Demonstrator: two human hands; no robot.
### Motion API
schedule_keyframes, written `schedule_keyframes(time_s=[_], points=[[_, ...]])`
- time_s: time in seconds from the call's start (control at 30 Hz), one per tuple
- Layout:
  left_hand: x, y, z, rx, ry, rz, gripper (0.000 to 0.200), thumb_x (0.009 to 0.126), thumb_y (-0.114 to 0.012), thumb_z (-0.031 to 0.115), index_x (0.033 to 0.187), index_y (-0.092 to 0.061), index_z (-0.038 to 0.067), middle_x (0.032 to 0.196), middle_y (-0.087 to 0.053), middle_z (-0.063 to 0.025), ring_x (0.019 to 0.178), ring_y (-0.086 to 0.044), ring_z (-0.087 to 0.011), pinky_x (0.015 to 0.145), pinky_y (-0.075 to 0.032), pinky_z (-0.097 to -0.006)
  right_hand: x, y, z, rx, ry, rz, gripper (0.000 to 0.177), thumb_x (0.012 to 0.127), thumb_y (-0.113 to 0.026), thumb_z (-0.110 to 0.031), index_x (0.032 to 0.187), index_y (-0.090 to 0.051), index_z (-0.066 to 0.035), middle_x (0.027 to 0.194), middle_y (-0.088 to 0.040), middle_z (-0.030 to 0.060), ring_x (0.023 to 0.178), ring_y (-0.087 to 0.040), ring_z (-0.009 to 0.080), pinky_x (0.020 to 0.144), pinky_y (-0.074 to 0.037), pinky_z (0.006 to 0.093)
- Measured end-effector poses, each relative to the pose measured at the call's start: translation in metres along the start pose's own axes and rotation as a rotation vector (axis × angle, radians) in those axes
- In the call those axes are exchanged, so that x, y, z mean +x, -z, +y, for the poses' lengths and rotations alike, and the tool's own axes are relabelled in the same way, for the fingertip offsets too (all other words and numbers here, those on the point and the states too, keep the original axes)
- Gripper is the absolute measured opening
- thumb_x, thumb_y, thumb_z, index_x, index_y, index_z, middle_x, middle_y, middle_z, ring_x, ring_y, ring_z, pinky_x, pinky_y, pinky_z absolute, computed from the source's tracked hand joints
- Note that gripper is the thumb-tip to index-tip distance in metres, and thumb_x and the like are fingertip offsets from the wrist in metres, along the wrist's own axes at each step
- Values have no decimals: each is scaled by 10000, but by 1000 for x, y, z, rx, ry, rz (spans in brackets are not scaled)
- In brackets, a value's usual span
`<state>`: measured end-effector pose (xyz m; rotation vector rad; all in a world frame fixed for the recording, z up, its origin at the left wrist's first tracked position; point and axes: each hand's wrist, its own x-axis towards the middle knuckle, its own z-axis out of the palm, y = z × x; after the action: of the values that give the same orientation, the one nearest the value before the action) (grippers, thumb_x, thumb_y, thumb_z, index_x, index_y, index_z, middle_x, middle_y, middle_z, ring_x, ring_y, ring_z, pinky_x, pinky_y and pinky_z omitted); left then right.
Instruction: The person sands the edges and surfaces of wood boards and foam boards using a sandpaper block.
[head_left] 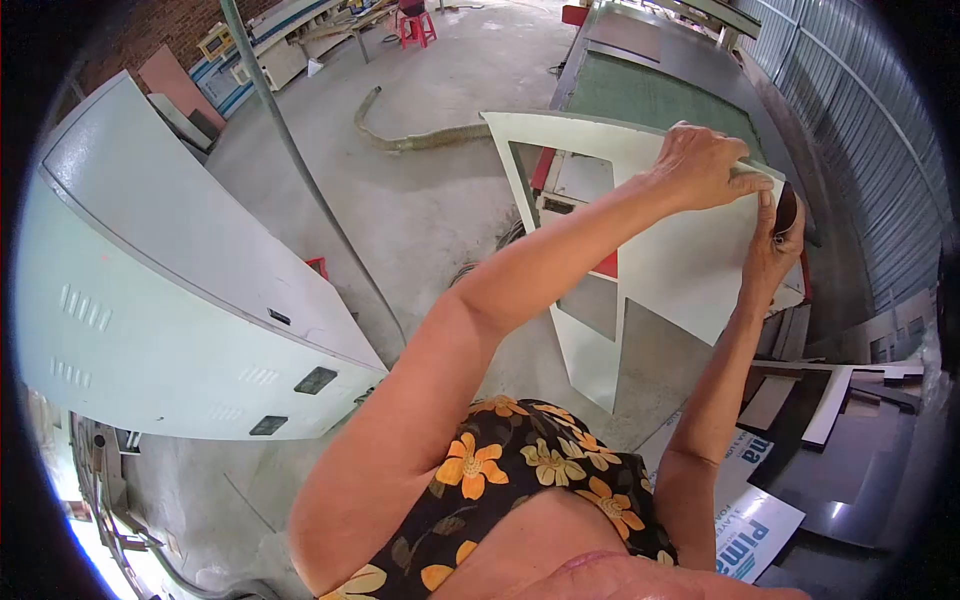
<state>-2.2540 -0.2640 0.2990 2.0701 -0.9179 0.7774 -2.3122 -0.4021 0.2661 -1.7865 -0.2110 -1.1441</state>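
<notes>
A large white panel (690, 270) with cut-out openings stands on edge in front of me, reaching down toward the floor. My left hand (705, 165) is closed over its top edge near the right corner, fingers bent and thumb pointing right. Just below that corner, my right hand (775, 245) is closed around a dark brown curved piece (787, 210), which sits right at the panel's edge. The kind of this brown piece I cannot tell. Both thumbs are close together at the corner.
Behind the panel is a long machine bed (660, 90) with a green surface. A pale green cabinet (190, 300) stands left, beside a grey pole (300, 160). A flexible hose (420, 140) lies on the floor. Stacked boards (840, 460) are at lower right, near a corrugated wall (860, 110).
</notes>
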Motion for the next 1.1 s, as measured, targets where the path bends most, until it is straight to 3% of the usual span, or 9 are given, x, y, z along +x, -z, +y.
schedule_keyframes(time_s=[0.13,0.23,0.33,0.47,0.53,0.6,0.7,0.9,1.1], points=[[-5,0,-2,32,-16,28,566,765,-577,603,784,-662,44,668,-637,-153,674,-634,-332,669,-477,-437,-17,-7,-6,-327,223,63,343,925,-544,-227,1191,-516,-13,1093,-590,156,1014,-562,247,868,-439,350],[-4,1,-5,85,-34,54,555,760,-582,605,779,-666,56,668,-637,-147,664,-634,-326,639,-479,-428,-30,-3,-12,-381,143,-30,384,940,-500,-222,1260,-466,-12,1248,-520,179,1119,-518,314,917,-426,401],[-8,1,-13,136,-67,114,536,757,-588,602,806,-677,76,693,-644,-143,673,-635,-323,628,-483,-412,-48,7,-8,-398,85,-107,381,918,-526,-162,1268,-468,-23,1300,-495,150,1148,-506,313,937,-421,397],[-9,6,-24,96,-34,126,564,727,-580,647,814,-690,101,712,-656,-114,696,-638,-321,659,-480,-415,-86,20,29,-428,227,-87,411,844,-554,-4,1249,-485,-26,1230,-548,161,1140,-517,331,948,-419,392],[-10,17,-21,170,12,7,476,794,-597,525,894,-675,66,750,-650,-153,678,-630,-309,630,-485,-375,-90,25,13,-501,121,-113,443,770,-594,51,1198,-533,-46,1214,-559,155,1130,-524,338,951,-415,408],[-5,31,-8,22,305,-296,595,799,-623,486,1129,-577,-6,1006,-620,-242,955,-601,-350,824,-453,-407,-91,29,14,-475,100,-140,496,717,-622,71,1187,-548,-65,1221,-559,130,1135,-523,327,946,-414,415],[-11,20,-24,154,-58,29,462,840,-581,459,869,-649,3,706,-630,-174,664,-612,-351,622,-468,-417,-93,33,20,-534,152,-184,557,677,-644,71,1201,-542,-89,1247,-548,88,1163,-506,297,948,-398,409],[-18,30,-21,36,80,-66,367,863,-577,376,924,-642,20,696,-618,-109,614,-543,-166,633,-443,-292,-96,43,4,-627,89,-290,649,671,-652,52,1275,-494,-125,1299,-510,34,1188,-477,252,957,-355,397],[-19,23,-27,26,21,45,428,855,-587,409,978,-640,3,743,-631,-140,646,-555,-176,654,-447,-298,-95,47,7,-655,107,-295,638,682,-649,22,1281,-490,-129,1302,-501,39,1183,-473,253,937,-370,393]])
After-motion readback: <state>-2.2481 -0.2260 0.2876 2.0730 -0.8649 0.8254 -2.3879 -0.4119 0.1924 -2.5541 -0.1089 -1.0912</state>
